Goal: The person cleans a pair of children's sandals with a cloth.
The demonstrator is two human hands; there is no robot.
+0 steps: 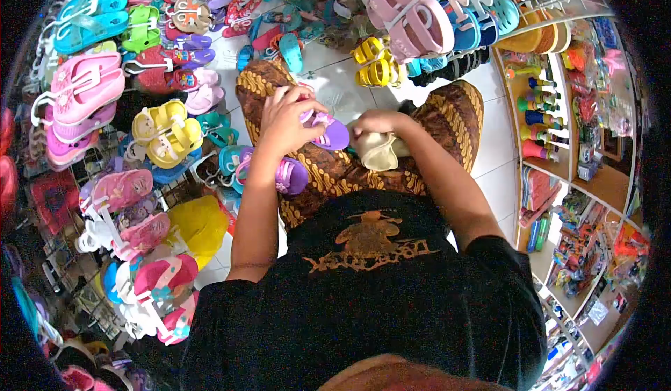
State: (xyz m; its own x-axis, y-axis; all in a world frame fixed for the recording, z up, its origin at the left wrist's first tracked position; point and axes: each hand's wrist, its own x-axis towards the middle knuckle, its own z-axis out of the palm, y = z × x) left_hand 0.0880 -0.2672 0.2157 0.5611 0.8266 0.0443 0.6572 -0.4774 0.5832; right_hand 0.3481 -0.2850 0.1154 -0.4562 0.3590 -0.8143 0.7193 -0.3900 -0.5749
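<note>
My left hand (286,119) grips a small purple sandal (331,133) above my lap. A second purple sandal (286,174) rests on my left thigh, just below that hand. My right hand (377,122) holds a crumpled beige cloth (379,151) close beside the sandal's toe. I sit on the floor in a black shirt and brown patterned batik trousers (447,115).
Racks of colourful children's sandals surround me: pink pairs (84,87) and yellow pairs (164,132) at left, pink and blue clogs (419,20) hanging ahead. A yellow plastic bag (199,226) lies at my left. Wooden shelves of toys and bottles (552,122) stand at right. White floor tiles (335,76) show ahead.
</note>
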